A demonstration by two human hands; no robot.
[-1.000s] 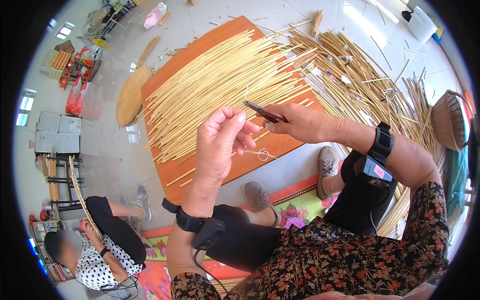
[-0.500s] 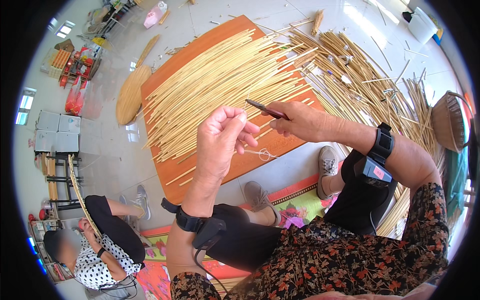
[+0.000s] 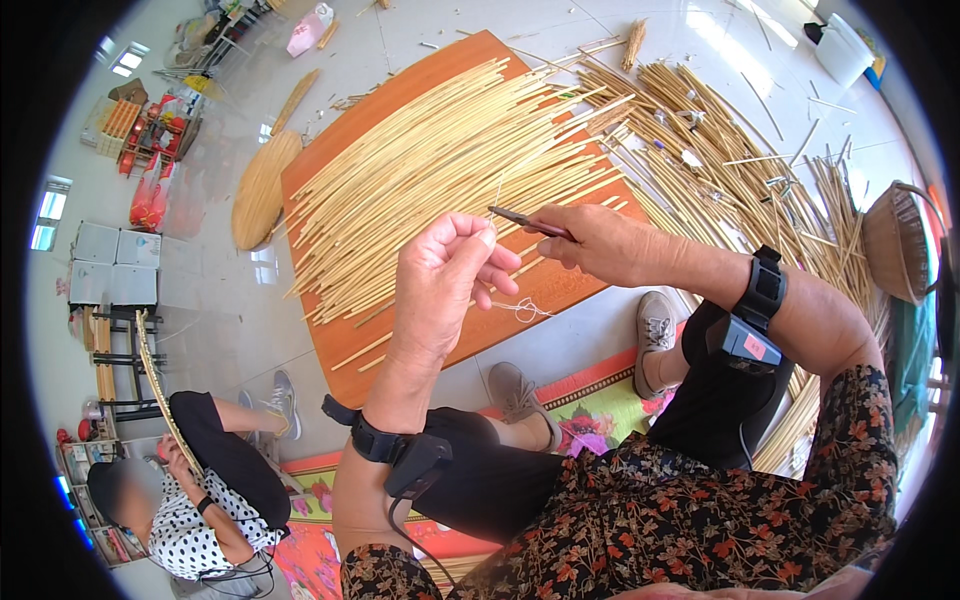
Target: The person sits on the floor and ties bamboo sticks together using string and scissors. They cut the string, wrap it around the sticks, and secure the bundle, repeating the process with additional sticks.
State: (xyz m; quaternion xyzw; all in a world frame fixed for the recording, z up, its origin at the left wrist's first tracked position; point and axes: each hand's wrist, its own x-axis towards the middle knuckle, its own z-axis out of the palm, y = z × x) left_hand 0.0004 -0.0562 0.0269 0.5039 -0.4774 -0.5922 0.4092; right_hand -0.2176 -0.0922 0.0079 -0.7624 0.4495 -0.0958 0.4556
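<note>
Over the near part of the board, my left hand (image 3: 447, 270) is closed, its thumb pressed to the index finger around a thin pale thread (image 3: 524, 309). A short end of the thread rises above the fingertips, and a loose loop hangs below the hand. My right hand (image 3: 605, 243) is wrapped round dark narrow-nosed pliers (image 3: 535, 222) with reddish handles. Their tip meets the thread just above my left fingertips. Beneath both hands, many straw-coloured stalks (image 3: 430, 170) lie side by side on the orange-brown board (image 3: 490, 48).
More stalks (image 3: 720, 170) lie in a loose pile on the floor at the right, beside a wicker basket (image 3: 897, 243). An oval woven mat (image 3: 265, 195) rests against the board's left edge. At the lower left, a seated person (image 3: 190, 490) holds a long curved strip.
The pliers have turned a little in my right hand, and their jaws look narrower and closer to the thread. My left hand has hardly moved.
</note>
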